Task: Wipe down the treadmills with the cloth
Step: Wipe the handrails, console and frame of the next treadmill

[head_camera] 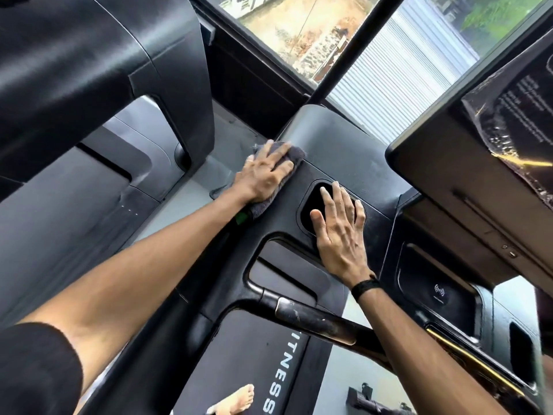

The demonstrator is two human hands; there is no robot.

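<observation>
I stand on a black treadmill and look down at its console arm (344, 151). My left hand (266, 172) lies flat on a grey cloth (294, 152) and presses it onto the arm's upper left edge. Part of the cloth shows under my wrist too. My right hand (341, 232) rests flat and empty, fingers spread, over the dark cup-holder recess (314, 202) in the console. A black band sits on my right wrist. The treadmill belt (254, 354) with white lettering runs below.
A second treadmill (89, 85) stands close on the left, with pale floor between the two. The console screen (508, 121) wrapped in plastic film rises at the right. A metal handrail (317, 322) crosses below my right arm. A window with a black post is ahead.
</observation>
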